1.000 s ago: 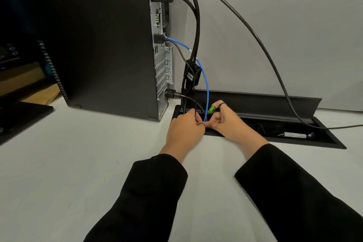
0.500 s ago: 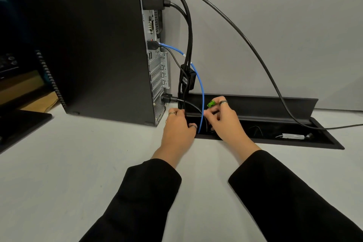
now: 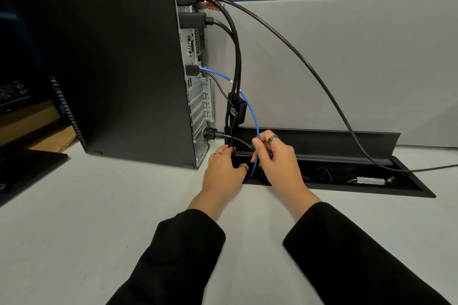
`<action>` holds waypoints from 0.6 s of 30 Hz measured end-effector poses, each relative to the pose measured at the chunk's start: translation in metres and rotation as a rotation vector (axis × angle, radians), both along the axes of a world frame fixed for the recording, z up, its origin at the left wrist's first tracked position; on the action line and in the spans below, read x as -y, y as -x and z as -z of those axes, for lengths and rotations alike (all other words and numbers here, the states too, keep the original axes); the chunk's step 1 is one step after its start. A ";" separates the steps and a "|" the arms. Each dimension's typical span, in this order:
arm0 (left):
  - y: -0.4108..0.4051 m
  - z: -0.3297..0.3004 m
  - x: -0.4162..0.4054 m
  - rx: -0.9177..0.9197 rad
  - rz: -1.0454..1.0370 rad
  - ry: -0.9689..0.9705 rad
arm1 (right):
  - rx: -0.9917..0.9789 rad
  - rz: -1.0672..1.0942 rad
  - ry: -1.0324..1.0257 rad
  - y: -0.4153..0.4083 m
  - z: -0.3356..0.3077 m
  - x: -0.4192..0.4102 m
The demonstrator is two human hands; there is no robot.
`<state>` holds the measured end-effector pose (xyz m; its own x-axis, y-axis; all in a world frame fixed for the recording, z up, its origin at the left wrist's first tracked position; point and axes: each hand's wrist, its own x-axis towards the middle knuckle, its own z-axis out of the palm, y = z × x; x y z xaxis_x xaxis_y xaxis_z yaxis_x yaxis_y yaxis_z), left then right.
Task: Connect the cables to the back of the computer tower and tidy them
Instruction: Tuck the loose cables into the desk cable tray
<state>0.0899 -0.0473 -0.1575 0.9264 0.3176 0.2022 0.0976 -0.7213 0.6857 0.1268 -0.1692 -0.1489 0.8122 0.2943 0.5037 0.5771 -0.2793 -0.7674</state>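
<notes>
Head view: black computer tower [image 3: 111, 62] upright on the pale bench [image 3: 74, 218], up and to the left of the fingers, rear panel turned toward the grey partition [image 3: 347, 57]; two thick black cables [image 3: 237, 57] plugged in near the top of that panel, dropping together through a small black clip block [image 3: 236, 110] just above the fingers; blue cable [image 3: 250, 106] leaving a port at mid-height, arching out and down between the two hands; thin black cable [image 3: 218, 86] starting beside it and joining the bundle; black power plug [image 3: 210, 134] seated low on the panel, just left of the fingers; long black cable [image 3: 309, 62] sweeping from the top of the tower down to the right, well apart from the fingers, crossing the open cable tray [image 3: 409, 184] sunk in the bench.

Left hand [image 3: 224, 173] at the tray's left end, fingers [image 3: 244, 168] curled at the black bundle, grip itself hidden; right hand [image 3: 277, 161] just beside it, fingers [image 3: 260, 143] bent and pinching the blue cable where it dips into the tray; rings on both hands; black sleeves [image 3: 186, 255] over both forearms.
</notes>
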 end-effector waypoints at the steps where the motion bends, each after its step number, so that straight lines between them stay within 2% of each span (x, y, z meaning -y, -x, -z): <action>1: 0.000 0.000 0.000 -0.004 0.010 -0.009 | 0.002 0.004 0.007 0.000 0.000 0.000; 6: 0.001 0.000 -0.001 -0.028 0.046 -0.037 | 0.007 0.037 0.036 -0.002 0.001 -0.003; 18: 0.004 -0.003 -0.002 -0.009 0.062 0.088 | 0.031 0.014 0.048 -0.003 -0.002 -0.004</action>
<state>0.0855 -0.0451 -0.1543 0.9466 0.2756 0.1674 0.0613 -0.6634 0.7458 0.1299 -0.1650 -0.1474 0.8005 0.3075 0.5145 0.5964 -0.3236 -0.7346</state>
